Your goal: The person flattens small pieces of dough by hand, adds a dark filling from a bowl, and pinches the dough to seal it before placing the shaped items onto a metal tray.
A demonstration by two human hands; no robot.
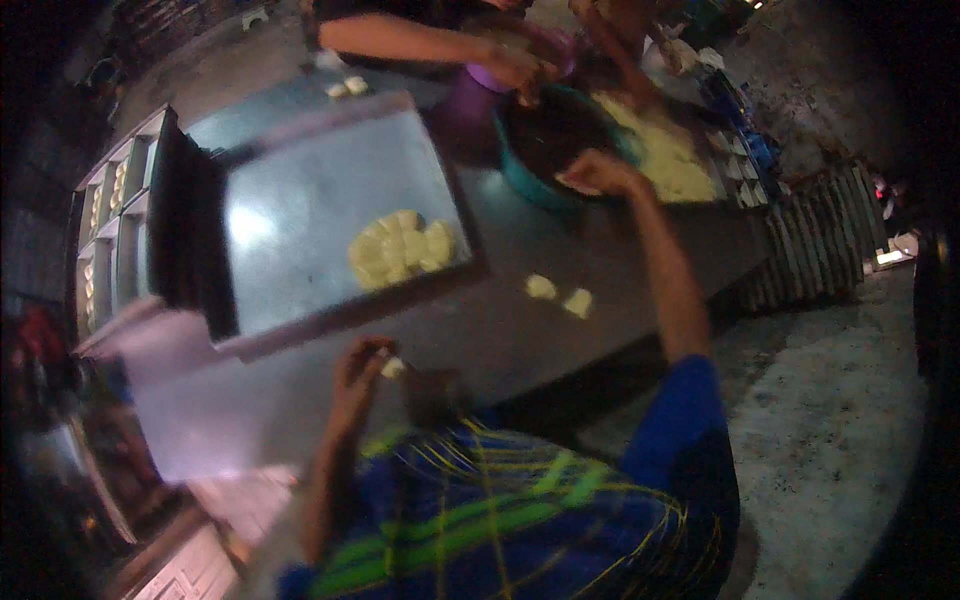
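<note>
My left hand (360,375) is closed on a small pale piece of dough (393,368), held by the near edge of the table. My right hand (600,173) reaches over the near right rim of a teal basin (515,178), which holds a dark filling (560,125). Its fingers look pinched together; blur hides what is in them. Two loose dough pieces (540,288) lie on the table between my hands. On the metal tray (320,180) to the left, a cluster of pale dough pieces (400,248) sits near the close right corner.
Across the table (350,400), a co-worker's hand (520,72) hangs near the basin beside a purple bowl (488,78). Spread yellowish dough (665,150) lies at the far right. A rack of trays (115,220) stands left. Two more dough pieces (348,87) rest behind the tray.
</note>
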